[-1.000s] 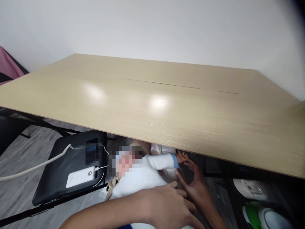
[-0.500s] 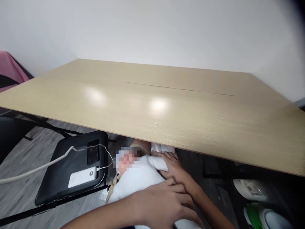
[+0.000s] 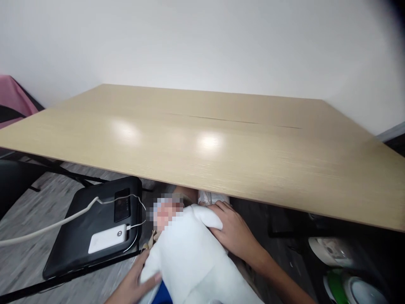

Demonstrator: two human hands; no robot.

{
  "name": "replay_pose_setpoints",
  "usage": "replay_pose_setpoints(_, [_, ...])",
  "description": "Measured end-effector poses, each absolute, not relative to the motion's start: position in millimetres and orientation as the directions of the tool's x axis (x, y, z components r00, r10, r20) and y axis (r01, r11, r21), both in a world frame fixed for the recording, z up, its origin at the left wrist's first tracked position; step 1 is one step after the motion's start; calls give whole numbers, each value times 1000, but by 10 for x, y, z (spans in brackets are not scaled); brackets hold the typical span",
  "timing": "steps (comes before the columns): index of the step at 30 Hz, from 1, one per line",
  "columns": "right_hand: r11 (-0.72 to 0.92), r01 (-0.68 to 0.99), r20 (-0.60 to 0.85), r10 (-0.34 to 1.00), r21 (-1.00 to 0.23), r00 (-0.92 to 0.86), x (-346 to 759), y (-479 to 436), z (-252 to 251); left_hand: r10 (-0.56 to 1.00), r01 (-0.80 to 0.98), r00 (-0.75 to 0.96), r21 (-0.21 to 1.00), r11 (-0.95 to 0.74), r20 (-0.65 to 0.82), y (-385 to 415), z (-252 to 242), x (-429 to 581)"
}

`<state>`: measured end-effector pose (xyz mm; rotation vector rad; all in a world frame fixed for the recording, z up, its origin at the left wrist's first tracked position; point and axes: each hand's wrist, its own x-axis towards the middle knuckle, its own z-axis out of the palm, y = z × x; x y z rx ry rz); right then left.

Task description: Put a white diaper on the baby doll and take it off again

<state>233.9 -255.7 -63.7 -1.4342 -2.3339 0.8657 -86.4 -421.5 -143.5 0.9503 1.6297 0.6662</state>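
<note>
A white, soft doll-like figure [image 3: 190, 249] lies across my lap, with a stubby arm on each side. Pixelation covers its far end. My left hand [image 3: 136, 276] grips the stubby arm at lower left, thumb on its near side and fingers on its outer side. Around the right stubby arm, my right hand [image 3: 236, 230] has its thumb below and its fingers above, the fingertips reaching toward my knee. A patch of blue cloth [image 3: 162, 294] shows beside my left thumb.
A wooden table [image 3: 177, 143] spans the view, its front edge just beyond the figure. At left, a black stool seat [image 3: 74, 236] carries a white power bank [image 3: 107, 239] with a cable [image 3: 57, 226]. White and green containers [image 3: 337, 285] stand low at right.
My left hand has moved from across the white figure's body to its lower left side, uncovering the body. My right hand stays at the right stubby arm.
</note>
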Motion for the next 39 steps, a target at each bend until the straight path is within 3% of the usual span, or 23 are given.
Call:
replay_pose_setpoints(5, [420,678,45,867,-603,-496,2354,-2661,-239,865,297,1,826,478,-502,-4277,-1127,-843])
replay_pose_setpoints(11, [526,655,289,849,-542,-443,2725,-2900,442,935,362,42,878,315,-353,-3956,-507,-1063])
replay_pose_setpoints(16, [420,782,365,893,-460,-265,3052,-2748,667,931,493,305,870,27,-201,-3017,288,-1034])
replay_pose_setpoints(20, [280,889,367,919,-363,-140,3216,-2318,556,875,573,479,780,-250,-71,-2130,643,-841])
replay_pose_setpoints(24, [217,926,369,925,-309,-94,3367,-1912,284,841,640,540,662,-390,-27,-1414,625,-703])
replay_pose_setpoints(29, [204,949,400,911,-240,-94,3495,-1619,-3,841,686,542,575,-446,5,-858,504,-621])
replay_pose_setpoints(39, [161,935,355,934,-316,-41,3445,-968,-23,862,815,477,282,-507,171,-150,198,-714])
